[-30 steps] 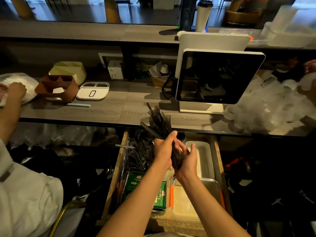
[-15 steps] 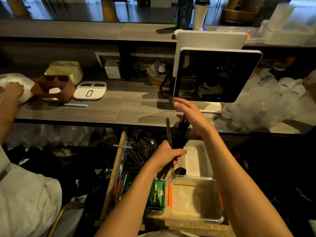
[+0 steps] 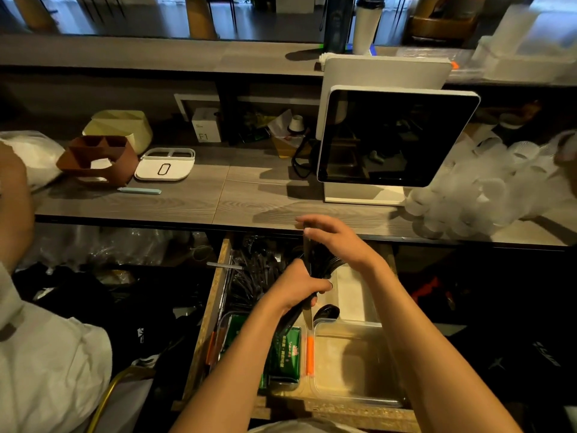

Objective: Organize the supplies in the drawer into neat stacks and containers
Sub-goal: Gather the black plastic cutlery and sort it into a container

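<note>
My left hand (image 3: 296, 285) grips a bundle of black plastic forks (image 3: 324, 265) upright over the open wooden drawer (image 3: 209, 307). My right hand (image 3: 340, 242) rests with nearly straight fingers on the bundle's upper ends. More loose black cutlery (image 3: 256, 273) lies at the back left of the drawer. Green packets (image 3: 284, 354) sit at the front left. An empty clear container with orange clips (image 3: 349, 364) stands at the front right, with a white tray (image 3: 352, 295) behind it. A black spoon (image 3: 326, 312) lies at the container's far rim.
The grey counter (image 3: 218, 198) above the drawer carries a screen on a white stand (image 3: 393, 139), a bag of clear plastic cups (image 3: 487, 189), a brown caddy (image 3: 96, 157) and a white lid (image 3: 165, 165). Another person in white (image 3: 46, 354) stands at my left.
My right hand let go of the bundle's lower part and moved onto its top. My left hand lowered the bundle from above the counter edge down over the drawer.
</note>
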A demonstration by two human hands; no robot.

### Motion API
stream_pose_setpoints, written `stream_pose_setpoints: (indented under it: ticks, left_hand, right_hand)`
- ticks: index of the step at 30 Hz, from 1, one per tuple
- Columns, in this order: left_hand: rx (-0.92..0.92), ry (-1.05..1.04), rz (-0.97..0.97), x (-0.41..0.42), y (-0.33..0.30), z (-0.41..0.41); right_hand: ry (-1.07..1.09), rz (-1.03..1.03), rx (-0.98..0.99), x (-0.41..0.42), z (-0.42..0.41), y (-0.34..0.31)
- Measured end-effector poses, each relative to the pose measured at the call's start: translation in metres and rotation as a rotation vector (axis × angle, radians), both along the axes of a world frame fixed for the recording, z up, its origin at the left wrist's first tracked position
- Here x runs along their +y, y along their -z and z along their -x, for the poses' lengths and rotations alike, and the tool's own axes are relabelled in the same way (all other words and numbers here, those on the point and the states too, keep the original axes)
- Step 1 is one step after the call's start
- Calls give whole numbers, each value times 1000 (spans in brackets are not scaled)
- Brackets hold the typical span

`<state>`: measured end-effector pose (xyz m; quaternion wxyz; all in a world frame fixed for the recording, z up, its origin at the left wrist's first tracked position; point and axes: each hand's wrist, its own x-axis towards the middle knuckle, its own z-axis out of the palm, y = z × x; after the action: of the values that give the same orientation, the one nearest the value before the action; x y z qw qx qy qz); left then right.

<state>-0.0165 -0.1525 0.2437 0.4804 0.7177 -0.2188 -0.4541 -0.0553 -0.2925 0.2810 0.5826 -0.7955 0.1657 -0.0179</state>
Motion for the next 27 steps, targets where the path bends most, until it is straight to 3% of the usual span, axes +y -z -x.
stream_pose_setpoints:
  ticks: [5,11,15,20,27]
  left_hand:
    - [-13,-23,-26,1,2,0]
    - [-25,65,-59,3,2,-3]
    - [65,26,-30,2,1,1]
    - [105,-29,6,4,-2,-5]
    - [79,-75,-46,-1,0,-2]
  right_hand:
    - [135,16,-72,7,3,5]
    - [33,-96,-49,0,9,7]
    - [308,-260,-177,3,9,5]
    - [607,-216,-239,15,12,11]
    - [458,-36,-147,29,14,25]
